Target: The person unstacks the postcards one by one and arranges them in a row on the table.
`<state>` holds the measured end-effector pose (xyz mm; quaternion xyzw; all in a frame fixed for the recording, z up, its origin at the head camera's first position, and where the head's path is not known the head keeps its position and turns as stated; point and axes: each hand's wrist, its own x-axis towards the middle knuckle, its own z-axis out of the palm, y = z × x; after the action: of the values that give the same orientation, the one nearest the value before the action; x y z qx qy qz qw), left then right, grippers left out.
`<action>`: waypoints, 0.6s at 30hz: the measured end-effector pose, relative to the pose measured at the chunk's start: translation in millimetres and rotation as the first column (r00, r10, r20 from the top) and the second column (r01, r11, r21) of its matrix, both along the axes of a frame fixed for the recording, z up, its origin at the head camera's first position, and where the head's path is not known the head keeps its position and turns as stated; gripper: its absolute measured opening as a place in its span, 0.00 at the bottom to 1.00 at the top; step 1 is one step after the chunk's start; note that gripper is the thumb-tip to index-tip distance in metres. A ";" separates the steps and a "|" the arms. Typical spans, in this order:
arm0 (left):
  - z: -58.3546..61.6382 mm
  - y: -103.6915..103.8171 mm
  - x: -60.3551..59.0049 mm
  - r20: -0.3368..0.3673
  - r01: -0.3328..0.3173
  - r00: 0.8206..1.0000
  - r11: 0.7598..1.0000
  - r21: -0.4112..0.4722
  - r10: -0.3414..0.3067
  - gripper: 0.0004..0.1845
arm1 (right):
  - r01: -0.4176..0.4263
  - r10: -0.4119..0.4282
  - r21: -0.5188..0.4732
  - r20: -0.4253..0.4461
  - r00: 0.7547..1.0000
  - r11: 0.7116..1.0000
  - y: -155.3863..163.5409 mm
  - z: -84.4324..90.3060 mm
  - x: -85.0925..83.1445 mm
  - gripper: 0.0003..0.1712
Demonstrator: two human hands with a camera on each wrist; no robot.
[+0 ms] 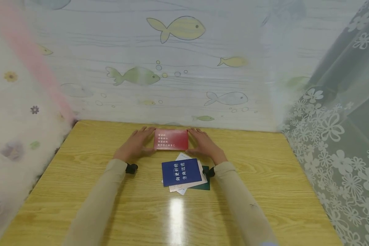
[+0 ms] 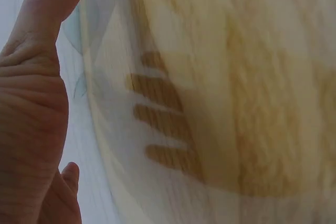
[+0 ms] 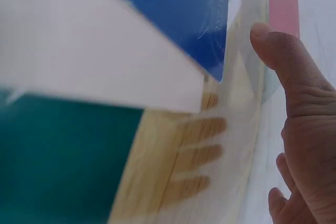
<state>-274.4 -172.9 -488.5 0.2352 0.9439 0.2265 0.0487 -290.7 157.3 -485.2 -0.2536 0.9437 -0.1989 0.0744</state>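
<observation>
On the wooden table (image 1: pixel 264 191), seen from the head camera, a red card (image 1: pixel 171 139) with white text lies flat near the far edge. The left hand (image 1: pixel 136 143) touches its left short side and the right hand (image 1: pixel 204 143) its right short side, the fingers along the edges and the thumbs at the near corners, so both hands hold the card between them. Just nearer to the person lies a small pile: a blue card (image 1: pixel 181 172) on top, white cards (image 1: pixel 187 186) under it and a green card (image 1: pixel 204 186) at the bottom.

From the left wrist only the thumb (image 2: pixel 44 19) and blurred wood show.

From the right wrist the thumb (image 3: pixel 286 61) points toward the red card (image 3: pixel 283 3); the blue card (image 3: pixel 178 9), a white card (image 3: pixel 89 51) and the green card (image 3: pixel 63 161) are close.
</observation>
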 end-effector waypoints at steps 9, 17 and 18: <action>2.2 -8.0 -14.3 0.103 -0.031 0.994 0.999 -0.018 0.032 0.51 | -0.015 0.014 0.030 0.030 0.999 0.999 -10.3 1.6 -14.9 0.57; 2.2 -13.0 -22.5 0.157 -0.013 0.987 0.996 -0.088 0.026 0.50 | -0.044 0.039 0.082 0.052 0.998 0.996 -18.1 3.2 -23.7 0.56; 2.2 -13.5 -23.5 0.164 -0.014 0.986 0.996 -0.090 0.028 0.50 | -0.043 0.039 0.084 0.058 0.998 0.996 -19.0 3.2 -24.5 0.55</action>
<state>-297.8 -186.3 -486.3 0.2033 0.9483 0.2035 0.1346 -315.2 138.4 -482.1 -0.2639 0.9434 -0.1640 0.1157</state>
